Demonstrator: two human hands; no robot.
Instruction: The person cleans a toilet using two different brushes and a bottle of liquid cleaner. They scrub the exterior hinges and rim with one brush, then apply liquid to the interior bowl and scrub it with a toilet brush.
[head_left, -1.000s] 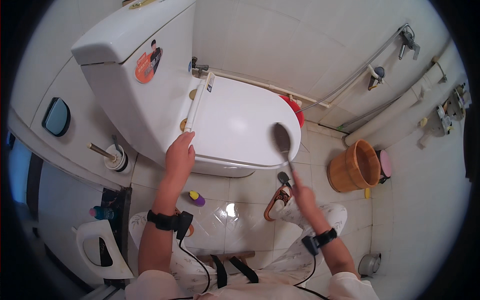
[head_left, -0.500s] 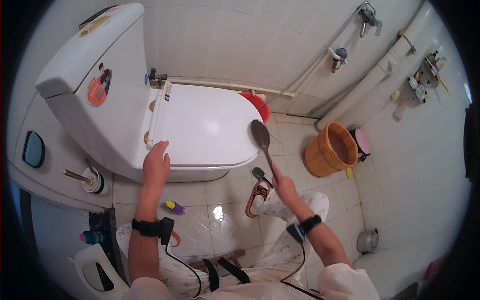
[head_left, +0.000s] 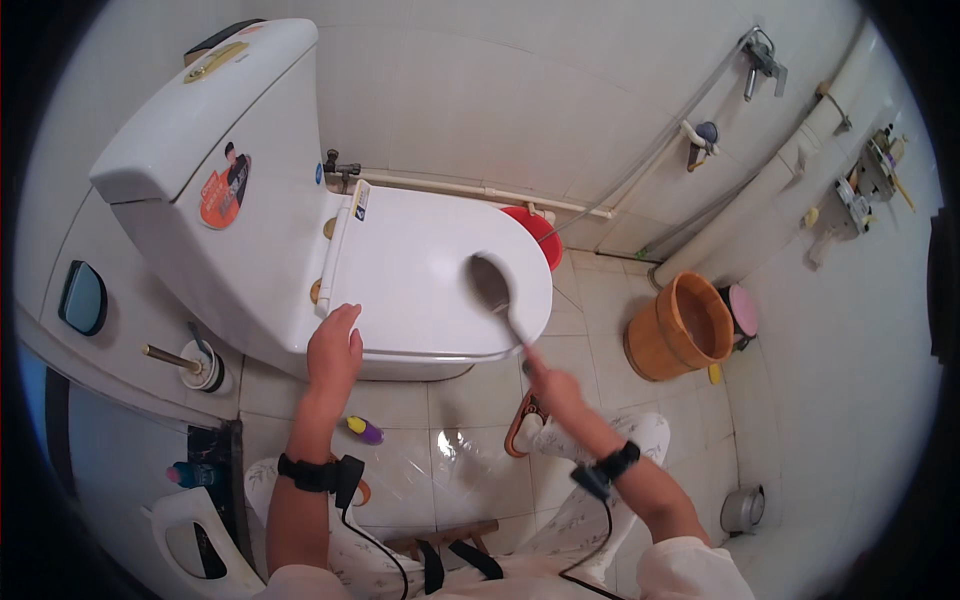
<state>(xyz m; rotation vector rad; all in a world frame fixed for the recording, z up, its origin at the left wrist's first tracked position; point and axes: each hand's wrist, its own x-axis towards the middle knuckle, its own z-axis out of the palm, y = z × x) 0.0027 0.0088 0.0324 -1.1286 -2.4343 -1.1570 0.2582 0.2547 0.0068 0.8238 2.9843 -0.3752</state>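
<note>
Brush point(head_left: 490, 281), blurred, now further over lid point(head_left: 410, 265)

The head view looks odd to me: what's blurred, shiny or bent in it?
Head view: the dark oval-headed brush in the right hand is blurred; glare sits on the floor tiles, fainter on the toilet lid; left wall lines bow.

- We see an orange lettered sticker point(head_left: 220, 203) on the toilet tank point(head_left: 270, 130)
- a small blue sticker point(head_left: 319, 174) near its far edge
- a small label point(head_left: 360, 207), unreadable, on the lid point(head_left: 430, 265)
</note>
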